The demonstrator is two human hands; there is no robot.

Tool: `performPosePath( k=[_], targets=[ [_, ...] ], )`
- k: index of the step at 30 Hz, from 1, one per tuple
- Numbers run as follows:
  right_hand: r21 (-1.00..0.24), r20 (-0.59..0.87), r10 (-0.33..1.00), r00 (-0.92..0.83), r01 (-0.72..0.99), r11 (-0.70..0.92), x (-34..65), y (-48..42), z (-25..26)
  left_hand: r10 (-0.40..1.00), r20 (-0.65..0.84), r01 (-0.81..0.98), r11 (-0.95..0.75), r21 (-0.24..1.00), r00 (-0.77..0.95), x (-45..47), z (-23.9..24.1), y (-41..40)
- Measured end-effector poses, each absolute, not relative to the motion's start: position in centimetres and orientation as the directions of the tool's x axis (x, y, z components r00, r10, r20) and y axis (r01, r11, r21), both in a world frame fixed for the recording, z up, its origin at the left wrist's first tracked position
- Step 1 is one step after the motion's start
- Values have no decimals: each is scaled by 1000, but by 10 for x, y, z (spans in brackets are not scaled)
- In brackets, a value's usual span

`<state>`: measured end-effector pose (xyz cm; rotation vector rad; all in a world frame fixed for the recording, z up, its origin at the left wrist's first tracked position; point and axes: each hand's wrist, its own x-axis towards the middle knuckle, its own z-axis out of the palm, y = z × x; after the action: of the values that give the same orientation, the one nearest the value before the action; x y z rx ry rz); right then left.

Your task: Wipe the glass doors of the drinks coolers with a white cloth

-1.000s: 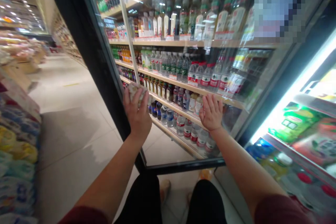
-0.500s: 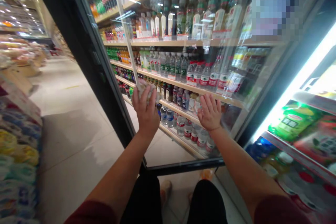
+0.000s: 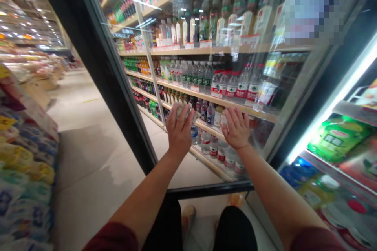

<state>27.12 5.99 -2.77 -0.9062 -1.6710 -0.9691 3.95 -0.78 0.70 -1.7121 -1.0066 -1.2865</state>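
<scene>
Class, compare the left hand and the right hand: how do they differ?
The left hand holds a pale, crumpled cloth; no cloth shows clearly at the right hand. The left hand is nearer the aisle floor, while the right hand is nearer the light strip. Both are bare and raised before the glass door.

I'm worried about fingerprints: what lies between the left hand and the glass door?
The head view shows a crumpled pale cloth between the left hand and the glass door, partly covered by that hand.
</scene>
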Motion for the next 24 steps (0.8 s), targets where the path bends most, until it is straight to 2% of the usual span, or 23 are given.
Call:
performPosePath(
  k=[3,5,10,12,14,19,24],
  targets=[
    [184,960,117,-255,889,420,271,59,-27,213,924,901,-374,-222,317,48,-28,-14],
    [185,961,109,-254,885,428,272,59,-27,229,896,884,-376,-279,381,46,-27,-13],
    [211,957,102,-270,897,388,272,59,-26,75,976,922,-350,-165,203,35,62,6],
    [211,954,125,-273,904,372,272,59,-26,41,990,927,-357,-114,138,42,84,10],
    [207,951,142,-274,907,368,271,58,-26,67,988,920,-377,-107,143,57,77,9],
    [202,954,124,-272,893,403,272,55,-24,186,875,836,-437,-333,446,93,13,0],
    [191,957,97,-273,849,493,275,53,-18,257,883,870,-416,-264,391,101,20,7]
  ],
)
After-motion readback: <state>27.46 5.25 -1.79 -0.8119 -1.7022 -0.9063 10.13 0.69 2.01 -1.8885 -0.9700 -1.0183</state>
